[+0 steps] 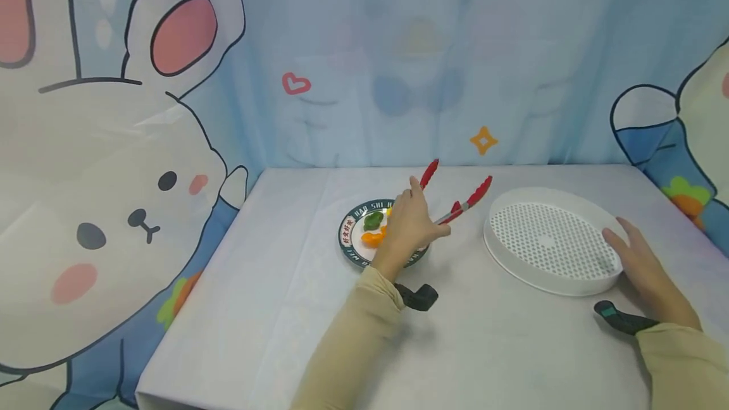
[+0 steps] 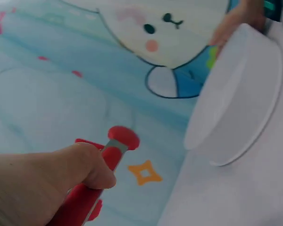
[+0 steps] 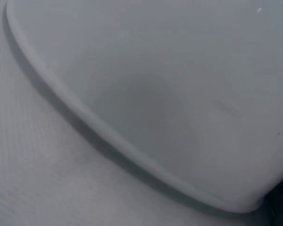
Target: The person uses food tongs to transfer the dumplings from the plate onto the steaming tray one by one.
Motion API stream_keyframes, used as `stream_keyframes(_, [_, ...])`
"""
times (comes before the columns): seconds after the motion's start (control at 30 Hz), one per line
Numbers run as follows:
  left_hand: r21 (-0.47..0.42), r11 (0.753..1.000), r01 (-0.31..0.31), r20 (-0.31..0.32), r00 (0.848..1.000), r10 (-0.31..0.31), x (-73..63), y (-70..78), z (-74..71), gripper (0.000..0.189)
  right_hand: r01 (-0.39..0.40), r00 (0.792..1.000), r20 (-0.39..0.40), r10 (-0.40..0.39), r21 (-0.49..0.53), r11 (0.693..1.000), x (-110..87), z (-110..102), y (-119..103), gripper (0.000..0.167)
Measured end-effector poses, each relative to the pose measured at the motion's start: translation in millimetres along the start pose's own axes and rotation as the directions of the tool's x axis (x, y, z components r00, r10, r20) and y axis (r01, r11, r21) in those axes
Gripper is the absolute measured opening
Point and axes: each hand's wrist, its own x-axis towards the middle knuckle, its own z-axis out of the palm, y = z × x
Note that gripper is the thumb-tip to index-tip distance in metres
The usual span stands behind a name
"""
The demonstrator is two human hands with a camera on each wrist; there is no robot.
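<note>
One dark-rimmed plate (image 1: pixel 347 249) left of the surface's (image 1: pixel 490 347) middle, toward far edge; on it one green piece (image 1: pixel 373 221) and orange pieces (image 1: pixel 373 240), full count hidden. One left hand (image 1: pixel 411 223) above plate's right side, fingers gripping one pair of red tongs (image 1: pixel 477 195); spread red ends project past the fingers, toward far edge. One white basin (image 1: pixel 547 283), perforated top, near right edge. One right hand (image 1: pixel 649 274) at its right rim; cannot tell whether those fingers pinch.
</note>
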Motion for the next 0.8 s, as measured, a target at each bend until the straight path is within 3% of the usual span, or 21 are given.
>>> stream_keyframes(0.1, [-0.072,0.993,-0.093,0.021,0.995,0.095,5.8,-29.5,-25.8,0.107,0.005,1.0,0.01,-0.004,-0.024,1.0,0.3,0,0,0.082])
stream_keyframes(0.2, [-0.115,0.978,-0.176,0.068,0.98,0.185,11.3,-63.1,-42.7,0.101,-0.001,1.0,0.022,0.002,-0.023,1.0,-0.5,-1,-1,0.083])
stream_keyframes(0.33, [-0.184,0.964,-0.195,0.125,0.968,0.219,14.1,-103.1,-50.2,0.096,0.001,1.0,0.014,-0.001,-0.007,1.0,-1.9,-2,-3,0.083])
stream_keyframes(0.43, [-0.246,0.959,-0.138,0.159,0.971,0.18,13.5,-130.0,-52.9,0.093,0.008,1.0,-0.005,-0.007,0.011,1.0,-1.7,-2,-4,0.082])
stream_keyframes(0.63, [-0.324,0.945,0.039,0.24,0.97,0.042,7.4,-183.7,-55.5,0.088,-0.012,1.0,-0.028,0.013,0.032,0.999,-1.7,2,-4,0.084])
stream_keyframes(0.8, [-0.342,0.929,0.142,0.28,0.959,-0.043,-4.4,-209.6,-57.2,0.086,-0.004,1.0,-0.023,0.005,0.038,0.999,-2.2,4,0,0.083])
